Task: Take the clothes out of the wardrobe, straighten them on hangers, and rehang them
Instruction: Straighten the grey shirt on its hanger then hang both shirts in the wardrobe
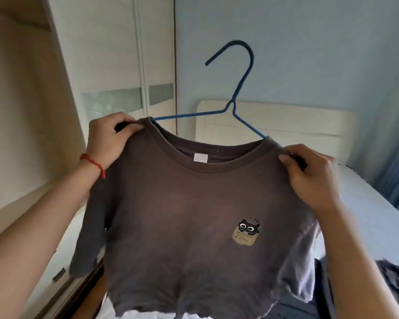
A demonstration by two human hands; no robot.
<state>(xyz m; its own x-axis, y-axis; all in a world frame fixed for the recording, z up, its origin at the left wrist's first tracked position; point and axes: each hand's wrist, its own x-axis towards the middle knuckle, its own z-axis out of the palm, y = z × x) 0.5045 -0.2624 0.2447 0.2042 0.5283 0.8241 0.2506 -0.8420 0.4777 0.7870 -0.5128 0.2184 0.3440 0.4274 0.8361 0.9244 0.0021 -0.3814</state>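
1. The grey T-shirt is held up in front of the person, above the bed; it hangs on a blue wire hanger whose arms pass inside the neckline, with the hook free above the collar.
2. The left hand pinches the shirt's shoulder seam between thumb and curled fingers; a red cord bracelet sits on that wrist.
3. The right hand grips the opposite shoulder the same way, fingers curled over the fabric; whether either hand also clamps the hanger end beneath the cloth cannot be told.
4. Judged purpose: a grip at both shoulders carries the weight level and lets the seams be pulled outward along the hanger arms, so the collar centres and the body hangs flat; the hook is canted to one side, so the hanger is probably not yet square.
5. The wardrobe stands at the left with its interior visible; no rail or hanging garment shows in that part.
6. Dark clothing lies on the bed at lower right; its kind cannot be told.
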